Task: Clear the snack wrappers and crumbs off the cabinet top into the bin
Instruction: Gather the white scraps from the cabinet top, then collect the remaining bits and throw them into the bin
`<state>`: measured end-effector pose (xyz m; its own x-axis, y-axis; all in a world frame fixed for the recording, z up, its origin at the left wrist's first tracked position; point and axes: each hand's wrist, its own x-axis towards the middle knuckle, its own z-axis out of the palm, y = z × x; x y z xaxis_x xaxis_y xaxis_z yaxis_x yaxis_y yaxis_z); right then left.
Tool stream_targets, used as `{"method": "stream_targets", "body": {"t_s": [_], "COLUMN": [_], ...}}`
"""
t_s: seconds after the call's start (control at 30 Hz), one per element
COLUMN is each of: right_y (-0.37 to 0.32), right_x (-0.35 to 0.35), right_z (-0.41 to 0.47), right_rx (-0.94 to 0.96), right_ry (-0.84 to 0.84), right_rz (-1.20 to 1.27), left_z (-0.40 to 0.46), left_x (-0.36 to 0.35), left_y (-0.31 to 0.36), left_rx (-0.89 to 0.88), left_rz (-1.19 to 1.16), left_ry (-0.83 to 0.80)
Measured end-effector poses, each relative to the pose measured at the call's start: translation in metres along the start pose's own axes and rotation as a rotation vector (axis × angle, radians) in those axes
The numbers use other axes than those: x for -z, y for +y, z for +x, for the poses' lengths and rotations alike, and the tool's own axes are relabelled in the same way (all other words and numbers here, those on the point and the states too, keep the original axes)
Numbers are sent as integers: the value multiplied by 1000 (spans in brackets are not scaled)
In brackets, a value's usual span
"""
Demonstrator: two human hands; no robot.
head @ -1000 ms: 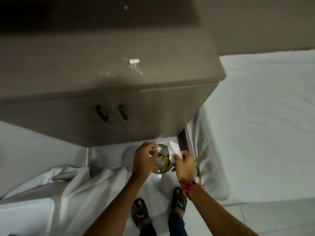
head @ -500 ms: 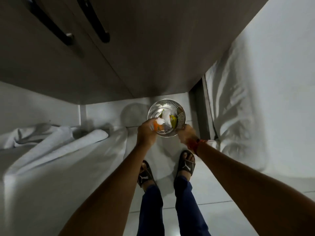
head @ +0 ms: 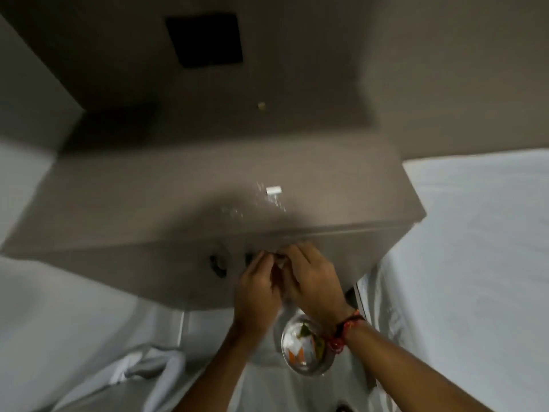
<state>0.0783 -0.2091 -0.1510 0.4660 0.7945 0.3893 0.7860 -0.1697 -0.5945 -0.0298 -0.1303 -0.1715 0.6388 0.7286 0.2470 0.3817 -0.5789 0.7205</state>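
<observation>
The brown cabinet top point(head: 148, 197) carries a small white scrap point(head: 273, 190) and scattered pale crumbs point(head: 234, 214). A yellowish crumb point(head: 261, 105) lies farther back. My left hand point(head: 257, 292) and my right hand point(head: 315, 281) meet in front of the cabinet's front edge, fingertips pinched together on a small white tissue scrap point(head: 280, 264); the view is blurred. Below them on the floor stands the shiny round metal bin point(head: 309, 373), with orange, green and white wrappers point(head: 300, 349) inside.
A bed with a white sheet point(head: 475, 263) lies close on the right of the cabinet. Crumpled white cloth point(head: 148, 370) lies at lower left. Dark door handles point(head: 218, 263) sit on the cabinet front. A dark square point(head: 205, 40) marks the wall behind.
Both hands have risen from the bin's rim to the cabinet's front edge and come together. The view has tilted up, so the cabinet top shows again.
</observation>
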Motion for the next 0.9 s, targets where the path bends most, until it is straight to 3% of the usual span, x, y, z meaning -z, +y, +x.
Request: {"method": "stream_targets", "body": {"t_s": [0.07, 0.17, 0.33, 0.47, 0.57, 0.77, 0.9], "right_y": [-20, -22, 16, 43, 46, 51, 55], "right_x": [29, 55, 54, 34, 27, 25, 24], "right_z": [43, 110, 155, 149, 154, 151, 151], "right_rx": [98, 88, 61, 77, 105, 112, 129], "right_ry": [129, 101, -213, -209, -211, -197, -195], "right_rz": [57, 19, -184, -214, -222, -211, -206], "left_z": [37, 104, 235, 319, 349, 381, 390], "left_x": [37, 72, 74, 49, 26, -4, -8], "left_y": [31, 60, 62, 38, 22, 14, 17], "left_rx": [-139, -196, 11, 254, 356, 211, 207], "left_rz": [-18, -36, 30, -13, -1, 350, 490], "left_ry": [155, 246, 152, -33, -75, 86, 71]}}
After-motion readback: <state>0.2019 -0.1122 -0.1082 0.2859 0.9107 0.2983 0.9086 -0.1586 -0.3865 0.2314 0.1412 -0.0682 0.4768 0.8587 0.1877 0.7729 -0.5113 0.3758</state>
